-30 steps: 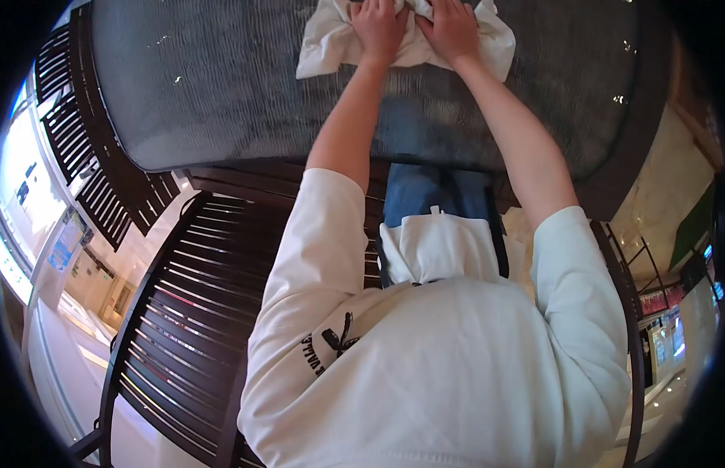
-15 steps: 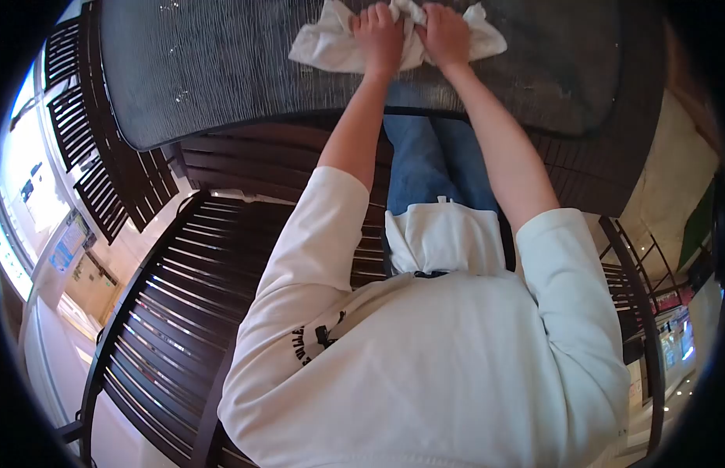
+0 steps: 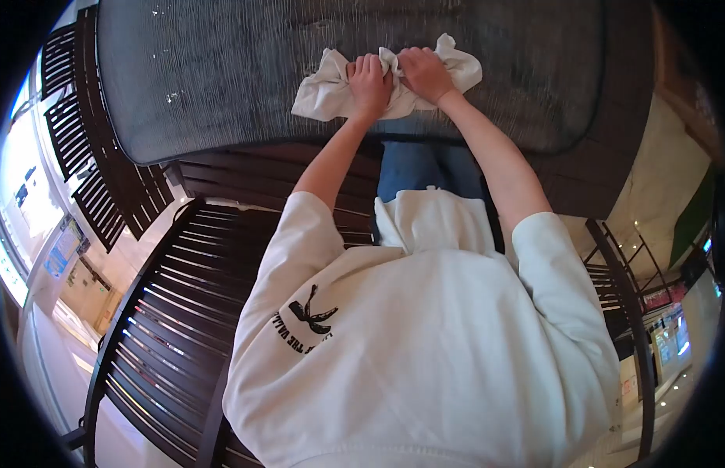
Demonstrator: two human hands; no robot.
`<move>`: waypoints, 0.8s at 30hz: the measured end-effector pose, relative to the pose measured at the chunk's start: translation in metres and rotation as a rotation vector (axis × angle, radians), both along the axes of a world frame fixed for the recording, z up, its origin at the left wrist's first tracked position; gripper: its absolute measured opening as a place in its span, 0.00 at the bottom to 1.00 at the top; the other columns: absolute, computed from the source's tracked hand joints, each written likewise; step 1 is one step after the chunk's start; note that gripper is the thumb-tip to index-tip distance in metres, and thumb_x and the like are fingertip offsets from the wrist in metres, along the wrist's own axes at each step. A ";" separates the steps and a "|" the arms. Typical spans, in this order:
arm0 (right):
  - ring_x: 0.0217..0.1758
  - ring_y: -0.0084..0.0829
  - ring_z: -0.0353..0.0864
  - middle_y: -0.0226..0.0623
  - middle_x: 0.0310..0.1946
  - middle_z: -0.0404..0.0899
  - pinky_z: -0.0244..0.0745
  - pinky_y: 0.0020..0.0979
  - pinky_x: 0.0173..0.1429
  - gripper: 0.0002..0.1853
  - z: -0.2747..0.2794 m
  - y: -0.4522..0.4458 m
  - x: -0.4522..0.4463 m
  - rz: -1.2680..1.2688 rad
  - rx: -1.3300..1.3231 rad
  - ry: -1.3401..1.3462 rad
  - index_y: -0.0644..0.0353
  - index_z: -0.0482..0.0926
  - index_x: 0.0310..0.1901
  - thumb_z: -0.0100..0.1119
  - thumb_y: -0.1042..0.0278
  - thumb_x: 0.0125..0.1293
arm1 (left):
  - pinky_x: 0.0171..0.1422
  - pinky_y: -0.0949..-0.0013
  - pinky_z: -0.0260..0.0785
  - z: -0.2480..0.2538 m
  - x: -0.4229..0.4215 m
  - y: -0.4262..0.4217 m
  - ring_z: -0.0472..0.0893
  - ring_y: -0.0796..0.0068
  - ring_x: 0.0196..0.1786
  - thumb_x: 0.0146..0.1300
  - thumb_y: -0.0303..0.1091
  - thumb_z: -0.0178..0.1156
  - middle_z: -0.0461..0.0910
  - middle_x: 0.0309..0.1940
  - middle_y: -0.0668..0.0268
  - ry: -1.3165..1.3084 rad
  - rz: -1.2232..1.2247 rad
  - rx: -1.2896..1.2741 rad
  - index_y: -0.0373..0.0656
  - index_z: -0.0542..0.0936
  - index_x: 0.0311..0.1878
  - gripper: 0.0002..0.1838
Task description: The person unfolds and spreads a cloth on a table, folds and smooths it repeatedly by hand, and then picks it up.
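Observation:
A crumpled white cloth (image 3: 323,95) lies across the near part of a dark, streaked tabletop (image 3: 238,86). My left hand (image 3: 370,86) presses down on the cloth, its fingers curled into the fabric. Close beside it, my right hand (image 3: 425,76) grips the same cloth, with a bunched fold standing up between the two hands. The fingertips are partly buried in the folds. Both arms reach straight forward from white sleeves, and the cloth's ends spread out on either side of the hands.
A dark slatted bench (image 3: 183,304) stands to my left, with another slatted seat (image 3: 105,132) beyond it. On the right is a dark chair frame (image 3: 639,327). The table's curved near edge passes just above my jeans (image 3: 429,168). Small bright specks show on the tabletop.
Both hands have drawn the cloth back towards my body, from the far part of the view to nearer the table's front edge. My arms are more bent at the elbows.

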State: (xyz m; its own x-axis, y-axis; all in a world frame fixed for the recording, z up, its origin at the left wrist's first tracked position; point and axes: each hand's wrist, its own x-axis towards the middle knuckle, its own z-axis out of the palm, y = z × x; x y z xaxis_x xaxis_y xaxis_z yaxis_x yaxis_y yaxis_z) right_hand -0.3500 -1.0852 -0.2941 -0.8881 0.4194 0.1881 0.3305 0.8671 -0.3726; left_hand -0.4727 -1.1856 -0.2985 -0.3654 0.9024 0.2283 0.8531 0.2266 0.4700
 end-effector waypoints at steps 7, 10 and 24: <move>0.47 0.30 0.74 0.30 0.39 0.75 0.67 0.33 0.51 0.15 -0.002 0.094 -0.080 -0.036 0.159 0.058 0.55 0.73 0.41 0.59 0.62 0.52 | 0.45 0.57 0.61 -0.007 -0.090 0.109 0.72 0.59 0.40 0.43 0.32 0.61 0.72 0.32 0.62 0.171 -0.112 0.047 0.42 0.70 0.33 0.14; 0.48 0.34 0.72 0.32 0.41 0.73 0.65 0.34 0.52 0.21 -0.009 0.099 -0.083 -0.022 0.077 0.054 0.57 0.71 0.43 0.63 0.61 0.48 | 0.43 0.58 0.62 -0.011 -0.092 0.114 0.72 0.60 0.39 0.43 0.31 0.60 0.72 0.31 0.63 0.139 -0.081 0.066 0.42 0.70 0.32 0.13; 0.43 0.35 0.73 0.33 0.37 0.72 0.68 0.36 0.45 0.19 -0.006 0.099 -0.086 -0.056 0.096 0.047 0.55 0.70 0.40 0.64 0.62 0.47 | 0.42 0.59 0.64 -0.003 -0.088 0.113 0.73 0.60 0.39 0.42 0.32 0.63 0.72 0.31 0.62 0.122 -0.056 0.040 0.41 0.69 0.33 0.15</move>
